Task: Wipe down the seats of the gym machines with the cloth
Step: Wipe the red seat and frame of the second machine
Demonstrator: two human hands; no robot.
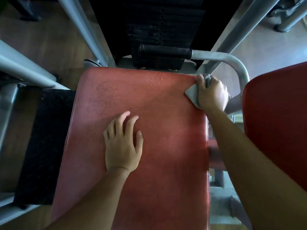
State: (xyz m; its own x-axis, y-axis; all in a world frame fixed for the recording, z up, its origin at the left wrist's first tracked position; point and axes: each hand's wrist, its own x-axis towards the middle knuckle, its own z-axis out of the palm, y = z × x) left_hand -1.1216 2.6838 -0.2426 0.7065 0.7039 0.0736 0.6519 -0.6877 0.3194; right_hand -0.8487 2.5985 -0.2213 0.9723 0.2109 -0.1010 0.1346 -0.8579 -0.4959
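Right grip [212, 93] clutches the mostly hidden cloth [191, 94] at the far right corner of the seat [166, 110]; left grip [123, 143] rests spread mid-seat.

- The left hand [123, 143] lies palm down in the middle of the frame, fingers spread and lightly bent, thumb out to the right.
- The left forearm [99, 196], bare, comes in from the bottom edge, left of centre.
- The right hand [212, 93], in the upper right, is curled knuckles-up round a grey cloth [191, 94].
- The right forearm [249, 155], bare, reaches in from the lower right corner.
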